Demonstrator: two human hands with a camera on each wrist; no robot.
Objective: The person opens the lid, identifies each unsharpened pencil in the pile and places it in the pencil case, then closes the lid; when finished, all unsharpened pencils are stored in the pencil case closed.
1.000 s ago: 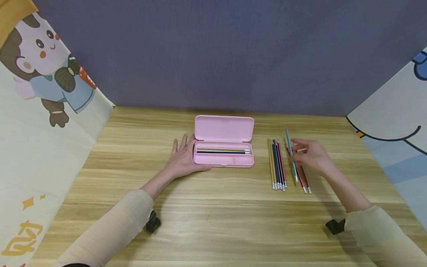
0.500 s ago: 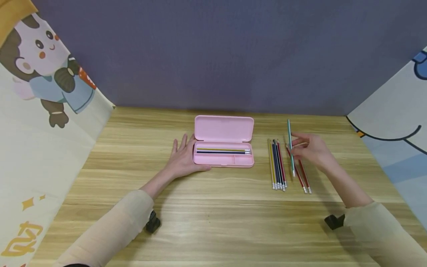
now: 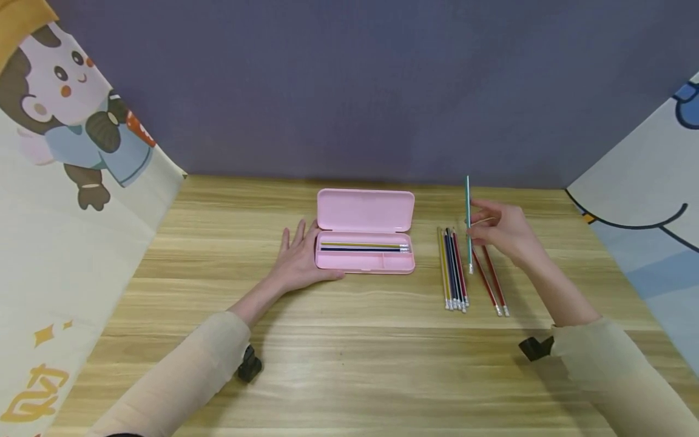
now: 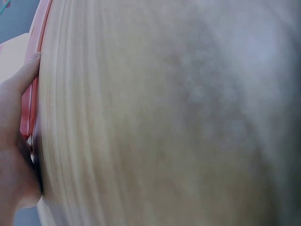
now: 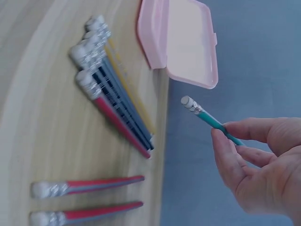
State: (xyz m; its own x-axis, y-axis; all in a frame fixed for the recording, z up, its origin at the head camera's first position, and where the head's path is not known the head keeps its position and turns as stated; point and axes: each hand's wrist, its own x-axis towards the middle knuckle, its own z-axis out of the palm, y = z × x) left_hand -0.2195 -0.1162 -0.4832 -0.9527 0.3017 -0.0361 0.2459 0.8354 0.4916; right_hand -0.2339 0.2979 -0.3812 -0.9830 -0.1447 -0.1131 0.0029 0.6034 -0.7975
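In the head view, a pink pencil case lies with its lid flipped back. A few pencils lie in its long rear compartment, a yellow and a dark one among them. My left hand rests against the case's left end, fingers spread and thumb straight along the front wall. On the right, my right hand pinches a teal pencil between thumb and fingertips, raised off the table, its white eraser end toward me.
Right of the case lies a row of pencils, yellow, dark and red, with eraser ends toward me. Two red pencils lie apart, further right. A dark grey-blue panel stands behind the wooden table.
My right hand has lifted the teal pencil and carried it away from me, off the red pencils, and slightly left. The left hand and the case have stayed in place.
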